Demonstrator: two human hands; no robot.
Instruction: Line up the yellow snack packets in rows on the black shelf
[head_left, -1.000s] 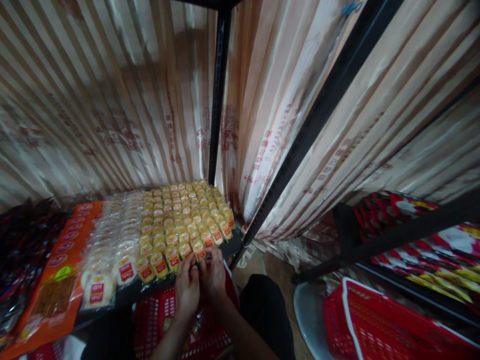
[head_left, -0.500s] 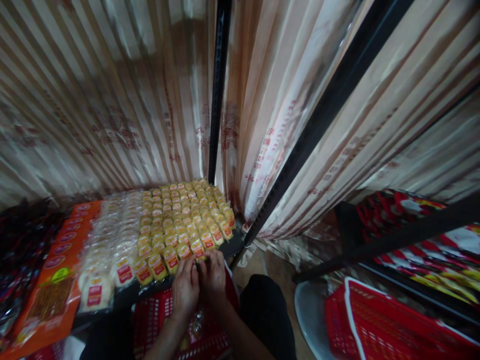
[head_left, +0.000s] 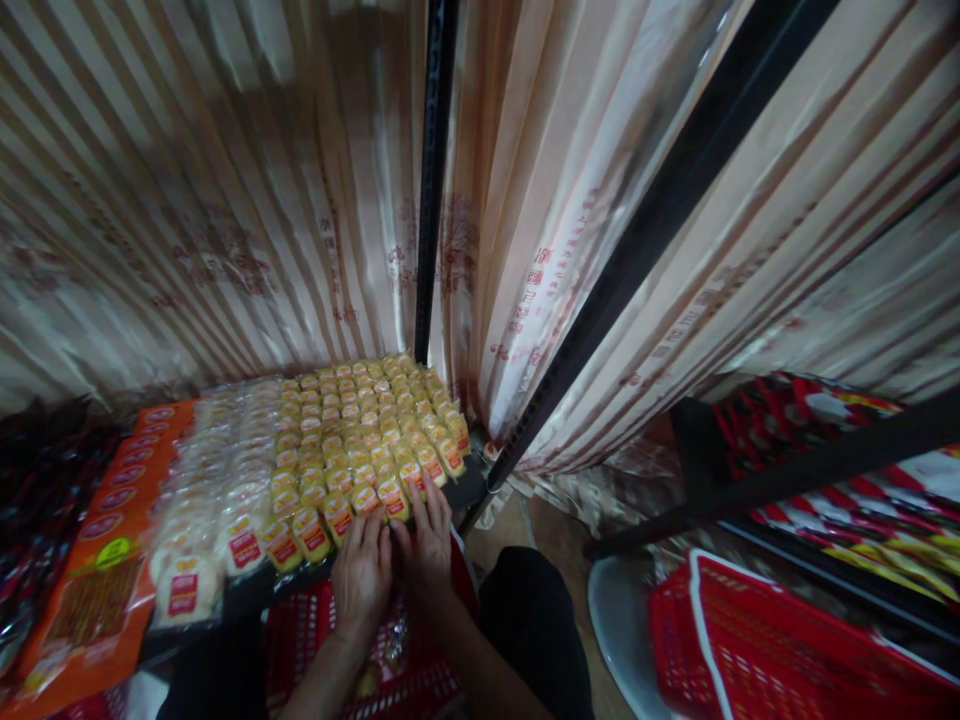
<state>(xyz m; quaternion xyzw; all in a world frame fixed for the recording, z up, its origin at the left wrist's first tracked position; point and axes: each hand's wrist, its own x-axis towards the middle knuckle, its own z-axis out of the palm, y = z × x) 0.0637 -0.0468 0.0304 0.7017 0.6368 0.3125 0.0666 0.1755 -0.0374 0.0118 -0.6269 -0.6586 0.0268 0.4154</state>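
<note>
Rows of small yellow snack packs (head_left: 360, 430) with red labels fill the right part of a black shelf (head_left: 247, 592). My two hands meet at the shelf's front edge. My left hand (head_left: 362, 575) has its fingers bent, pinching the front yellow pack (head_left: 393, 497). My right hand (head_left: 427, 545) lies beside it, fingers stretched out flat and touching the front-row packs. Under my forearms sits a red basket (head_left: 315, 640) with a few packs in it.
Left of the yellow packs lie clear packs of pale round cakes (head_left: 225, 480), then orange packets (head_left: 105, 560) and dark packets (head_left: 37, 480). A striped plastic curtain (head_left: 225, 200) hangs behind. Black shelf posts (head_left: 429, 180) rise at the corner. At right are another red basket (head_left: 750, 640) and a white stool (head_left: 622, 620).
Both hands moved slightly up and left onto the front row. The right hand's fingers have spread flat over the packs, where earlier both hands pinched a pack between them.
</note>
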